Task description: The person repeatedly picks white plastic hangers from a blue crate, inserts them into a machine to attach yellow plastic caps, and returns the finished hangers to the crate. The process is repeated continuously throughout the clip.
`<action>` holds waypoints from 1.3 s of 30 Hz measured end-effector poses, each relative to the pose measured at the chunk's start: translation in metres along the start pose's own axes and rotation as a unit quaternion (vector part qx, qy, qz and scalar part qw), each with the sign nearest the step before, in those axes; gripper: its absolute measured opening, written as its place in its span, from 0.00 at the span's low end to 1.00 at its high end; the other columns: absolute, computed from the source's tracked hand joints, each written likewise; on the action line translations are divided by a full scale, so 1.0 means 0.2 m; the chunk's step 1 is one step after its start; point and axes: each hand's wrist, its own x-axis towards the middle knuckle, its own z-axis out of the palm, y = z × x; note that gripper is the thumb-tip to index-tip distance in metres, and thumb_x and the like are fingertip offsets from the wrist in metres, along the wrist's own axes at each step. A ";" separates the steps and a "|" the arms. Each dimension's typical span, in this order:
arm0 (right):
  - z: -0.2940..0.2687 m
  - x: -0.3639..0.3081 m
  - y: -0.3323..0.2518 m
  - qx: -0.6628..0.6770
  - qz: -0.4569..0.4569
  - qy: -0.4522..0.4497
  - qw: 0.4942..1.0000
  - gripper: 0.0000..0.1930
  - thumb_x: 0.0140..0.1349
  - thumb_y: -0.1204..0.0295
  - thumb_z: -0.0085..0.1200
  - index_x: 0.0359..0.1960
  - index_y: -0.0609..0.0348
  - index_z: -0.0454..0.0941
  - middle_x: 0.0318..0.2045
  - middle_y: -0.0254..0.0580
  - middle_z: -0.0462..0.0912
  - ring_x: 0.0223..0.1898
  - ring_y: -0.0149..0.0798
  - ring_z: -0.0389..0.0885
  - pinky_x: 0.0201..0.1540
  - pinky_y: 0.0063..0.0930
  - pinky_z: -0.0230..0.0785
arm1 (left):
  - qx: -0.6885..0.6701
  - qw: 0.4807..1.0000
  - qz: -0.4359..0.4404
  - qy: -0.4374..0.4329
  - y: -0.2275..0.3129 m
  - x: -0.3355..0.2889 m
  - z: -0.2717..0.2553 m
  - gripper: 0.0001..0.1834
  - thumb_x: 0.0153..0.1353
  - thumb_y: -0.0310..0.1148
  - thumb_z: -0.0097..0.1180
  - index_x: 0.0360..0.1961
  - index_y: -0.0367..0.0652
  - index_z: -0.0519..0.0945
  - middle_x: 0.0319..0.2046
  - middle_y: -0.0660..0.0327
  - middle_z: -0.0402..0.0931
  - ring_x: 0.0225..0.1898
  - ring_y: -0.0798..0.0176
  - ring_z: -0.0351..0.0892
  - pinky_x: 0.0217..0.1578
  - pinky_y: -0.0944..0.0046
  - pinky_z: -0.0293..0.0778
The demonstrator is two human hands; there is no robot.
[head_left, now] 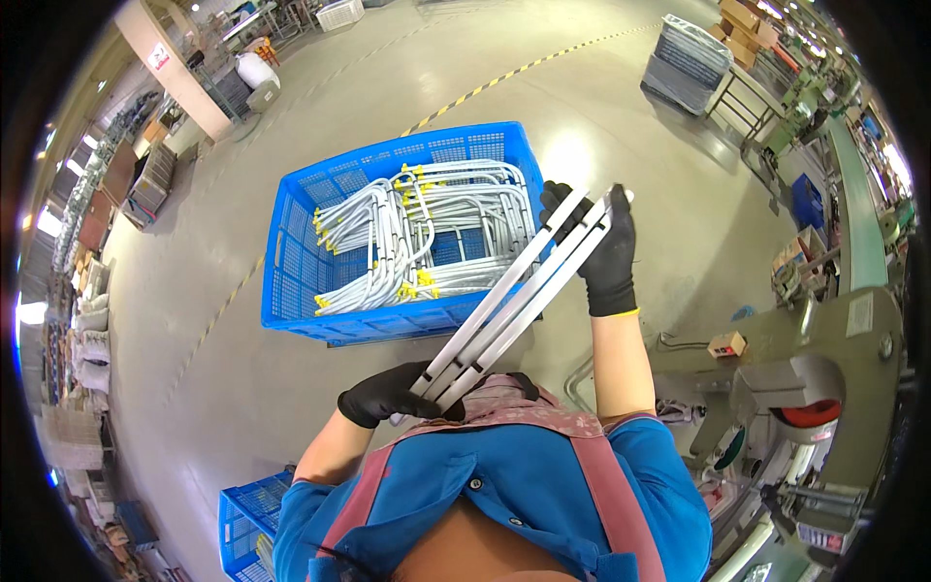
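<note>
A bundle of three long pale metal tubes (511,303) with dark marks along them slants across in front of my chest. My left hand (390,394), in a black glove, is closed round their lower end near the apron. Higher up on the right, my right hand (606,247), also black-gloved, grips the upper end, with fingers on both sides of the tubes. Past them stands a big blue plastic crate (388,328) on the floor. Inside it lie several bent white tube frames (393,238) with yellow end caps. The held tubes overlap the crate's right front corner in view.
At my right stands a green-grey machine (776,339) with a red part. Behind me to the left is another blue crate (238,529). A wrapped dark stack (687,63) stands far right; a pillar (175,68) rises far left. Yellow-black tape (514,73) marks the floor.
</note>
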 end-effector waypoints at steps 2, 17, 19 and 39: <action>0.04 -0.11 -0.06 0.065 0.005 -0.001 0.998 0.48 0.59 0.42 0.47 0.63 0.79 0.51 0.62 0.66 0.60 0.64 0.56 0.61 0.67 0.48 0.51 | 0.055 0.998 -0.029 0.003 -0.12 -0.07 0.00 0.38 0.46 0.31 0.67 0.59 0.32 0.66 0.46 0.50 0.76 0.47 0.56 0.77 0.52 0.59 0.71; 0.19 -1.38 1.14 -0.210 0.124 -0.023 0.970 0.17 0.70 0.60 0.41 0.33 0.61 0.75 0.20 0.38 0.76 0.24 0.31 0.77 0.24 0.23 0.68 | -0.027 0.992 0.119 0.025 -0.86 -0.31 0.11 0.44 0.66 0.63 0.26 0.66 0.31 0.55 0.64 0.48 0.60 0.65 0.53 0.58 0.65 0.56 0.55; 0.16 -1.54 1.34 -0.367 0.238 0.014 0.899 0.15 0.68 0.62 0.45 0.30 0.59 0.74 0.17 0.30 0.69 0.20 0.26 0.73 0.20 0.21 0.61 | -0.157 0.986 0.016 -0.058 -0.83 -0.23 0.29 0.41 0.67 0.61 0.30 0.63 0.32 0.60 0.58 0.47 0.67 0.57 0.51 0.69 0.58 0.55 0.64; -0.04 -2.56 0.09 -0.840 -0.290 0.266 0.373 0.23 0.58 0.59 0.58 0.50 0.62 0.73 0.39 0.52 0.81 0.41 0.51 0.80 0.44 0.40 0.72 | 0.194 0.973 -0.101 -0.077 -0.99 -0.29 1.25 0.35 0.53 0.40 0.65 0.59 0.35 0.69 0.52 0.53 0.75 0.52 0.60 0.74 0.54 0.62 0.67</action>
